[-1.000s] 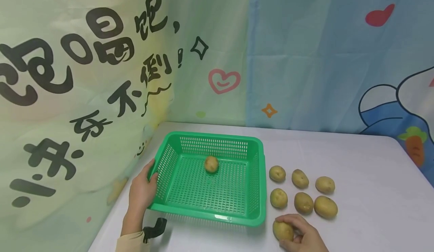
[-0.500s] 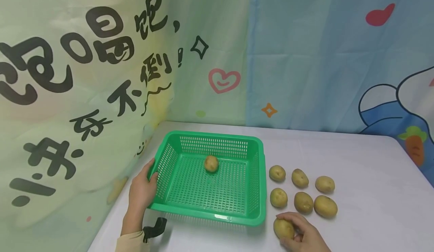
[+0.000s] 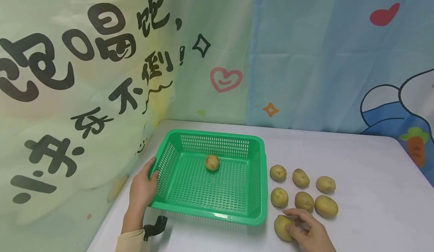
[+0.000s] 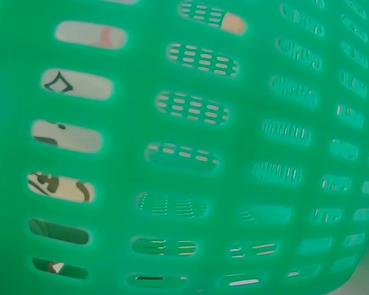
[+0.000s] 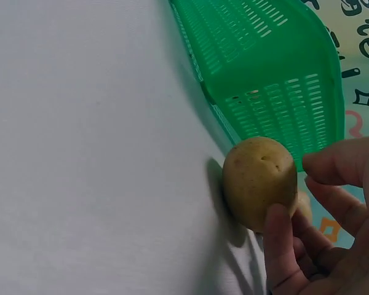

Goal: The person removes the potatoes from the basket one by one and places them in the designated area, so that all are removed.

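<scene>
My left hand (image 3: 144,186) grips the left rim of a green plastic basket (image 3: 220,217), thumb over the inner side. The basket's slotted wall (image 4: 123,147) fills the left wrist view, hiding that hand. Inside the basket lies one potato (image 3: 212,162), toward the back. Right of the basket's front corner, my right hand (image 3: 310,229) is at another potato (image 3: 282,228) on the white table. In the right wrist view the thumb lies against this potato (image 5: 258,178), while the index fingertip stands a small gap off its side.
Several more potatoes (image 3: 304,201) lie in two rows on the table (image 3: 373,206), just right of the basket. A printed cloth backdrop (image 3: 305,56) rises behind the table and along its left side. A black bracket (image 3: 155,227) sits at my left wrist.
My right hand's fingers have loosened from round the potato, and the index finger has come off it. My left hand and the basket hold their place; the head view has shifted slightly.
</scene>
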The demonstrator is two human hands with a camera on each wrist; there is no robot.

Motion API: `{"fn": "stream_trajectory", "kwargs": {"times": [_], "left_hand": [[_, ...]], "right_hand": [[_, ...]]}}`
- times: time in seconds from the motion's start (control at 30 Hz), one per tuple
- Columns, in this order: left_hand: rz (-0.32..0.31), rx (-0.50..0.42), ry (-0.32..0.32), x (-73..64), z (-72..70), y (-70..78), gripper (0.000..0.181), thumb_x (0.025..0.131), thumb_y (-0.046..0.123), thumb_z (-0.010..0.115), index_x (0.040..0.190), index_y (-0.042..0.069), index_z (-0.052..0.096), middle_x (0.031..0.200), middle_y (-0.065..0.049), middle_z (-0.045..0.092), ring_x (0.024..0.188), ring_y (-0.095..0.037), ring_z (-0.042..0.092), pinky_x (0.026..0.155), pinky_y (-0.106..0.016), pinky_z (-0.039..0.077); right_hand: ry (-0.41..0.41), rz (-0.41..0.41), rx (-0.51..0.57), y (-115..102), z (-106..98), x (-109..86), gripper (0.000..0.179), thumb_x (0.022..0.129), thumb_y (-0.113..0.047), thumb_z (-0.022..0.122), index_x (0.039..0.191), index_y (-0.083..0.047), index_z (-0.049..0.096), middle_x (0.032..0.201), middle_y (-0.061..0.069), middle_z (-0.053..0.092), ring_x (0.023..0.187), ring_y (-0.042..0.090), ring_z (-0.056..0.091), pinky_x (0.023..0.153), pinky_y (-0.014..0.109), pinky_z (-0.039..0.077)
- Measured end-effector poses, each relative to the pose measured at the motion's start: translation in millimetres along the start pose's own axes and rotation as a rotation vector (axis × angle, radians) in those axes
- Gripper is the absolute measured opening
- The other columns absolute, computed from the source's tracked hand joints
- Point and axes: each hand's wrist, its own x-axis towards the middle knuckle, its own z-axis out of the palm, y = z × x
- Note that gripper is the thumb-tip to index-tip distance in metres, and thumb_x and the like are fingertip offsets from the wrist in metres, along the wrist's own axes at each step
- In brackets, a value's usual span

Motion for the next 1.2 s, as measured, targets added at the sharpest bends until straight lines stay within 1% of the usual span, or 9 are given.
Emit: {"fn": "stream_trajectory", "kwargs": {"times": [0.1, 0.23, 0.33, 0.47, 0.53, 0.7, 0.8, 0.9, 1.2], "left_hand": [[0.011, 0.004, 0.007, -0.2, 0.0, 0.6, 0.050, 0.102, 0.018, 0.049, 0.151, 0.015, 0.039, 0.137, -0.026, 0.052, 0.108, -0.040, 0.060, 0.080, -0.053, 0.047], [0.016, 0.006, 0.010, -0.4, 0.3, 0.8, 0.050, 0.102, 0.017, 0.050, 0.151, 0.013, 0.039, 0.135, -0.027, 0.054, 0.101, -0.038, 0.062, 0.075, -0.051, 0.048], [0.013, 0.007, 0.008, -0.4, 0.6, 0.2, 0.050, 0.102, 0.018, 0.050, 0.151, 0.014, 0.039, 0.135, -0.027, 0.054, 0.098, -0.036, 0.062, 0.073, -0.049, 0.048], [0.005, 0.010, 0.004, -0.9, 1.1, -1.0, 0.050, 0.102, 0.018, 0.049, 0.151, 0.014, 0.039, 0.135, -0.027, 0.054, 0.096, -0.035, 0.062, 0.073, -0.049, 0.048], [0.003, 0.012, 0.003, -1.0, 1.3, -1.3, 0.050, 0.102, 0.018, 0.049, 0.151, 0.014, 0.039, 0.136, -0.027, 0.054, 0.097, -0.035, 0.062, 0.074, -0.049, 0.048], [0.014, 0.010, 0.013, 0.2, 1.6, 0.7, 0.050, 0.102, 0.018, 0.050, 0.151, 0.014, 0.039, 0.136, -0.026, 0.054, 0.099, -0.037, 0.062, 0.075, -0.051, 0.048], [0.026, 0.009, 0.018, 2.2, 1.6, 3.8, 0.050, 0.102, 0.018, 0.050, 0.151, 0.015, 0.039, 0.137, -0.026, 0.053, 0.102, -0.038, 0.062, 0.076, -0.052, 0.048], [0.031, 0.014, 0.020, 4.1, 2.2, 5.7, 0.050, 0.102, 0.018, 0.050, 0.151, 0.016, 0.040, 0.138, -0.025, 0.053, 0.102, -0.038, 0.062, 0.076, -0.052, 0.048], [0.018, 0.027, 0.018, 0.4, 1.1, 1.5, 0.050, 0.102, 0.018, 0.050, 0.150, 0.015, 0.040, 0.137, -0.026, 0.053, 0.095, -0.034, 0.062, 0.072, -0.048, 0.048]], "right_hand": [[0.024, 0.034, 0.022, -5.0, -2.9, 1.1, 0.033, 0.090, -0.018, 0.069, 0.123, -0.016, 0.065, 0.117, 0.002, 0.060, 0.093, 0.012, 0.049, 0.065, 0.024, 0.051], [0.052, 0.013, 0.043, -14.9, -5.0, 4.0, 0.028, 0.092, -0.012, 0.067, 0.120, -0.012, 0.066, 0.115, 0.003, 0.064, 0.090, 0.013, 0.052, 0.067, 0.026, 0.052], [0.081, -0.055, 0.094, -24.9, -4.0, 7.1, 0.024, 0.093, -0.012, 0.066, 0.117, -0.010, 0.067, 0.112, 0.004, 0.064, 0.086, 0.011, 0.055, 0.067, 0.026, 0.053], [0.089, -0.223, 0.197, -39.2, 0.6, 9.1, 0.017, 0.093, -0.008, 0.065, 0.110, -0.005, 0.068, 0.105, 0.004, 0.064, 0.084, 0.010, 0.058, 0.064, 0.028, 0.054], [0.050, -0.294, 0.238, -48.0, 2.3, 8.6, 0.015, 0.094, -0.008, 0.064, 0.108, -0.003, 0.068, 0.106, 0.002, 0.065, 0.086, 0.009, 0.059, 0.063, 0.029, 0.055], [-0.117, -0.360, 0.291, -74.6, 5.0, 5.6, 0.018, 0.096, -0.011, 0.063, 0.109, 0.000, 0.065, 0.109, 0.006, 0.064, 0.087, 0.012, 0.061, 0.064, 0.032, 0.055], [-0.183, -0.409, 0.299, -88.5, 9.1, 3.8, 0.017, 0.095, -0.008, 0.062, 0.109, 0.000, 0.065, 0.108, 0.016, 0.062, 0.085, 0.015, 0.062, 0.063, 0.033, 0.056], [-0.211, -0.434, 0.291, -100.1, 15.8, 3.7, 0.014, 0.095, -0.007, 0.063, 0.107, -0.001, 0.066, 0.108, 0.019, 0.062, 0.087, 0.015, 0.063, 0.067, 0.033, 0.057], [-0.305, -0.491, 0.171, -121.7, 36.4, 16.2, 0.014, 0.095, -0.013, 0.064, 0.108, -0.016, 0.069, 0.110, 0.003, 0.067, 0.103, 0.023, 0.062, 0.079, 0.030, 0.054]]}}
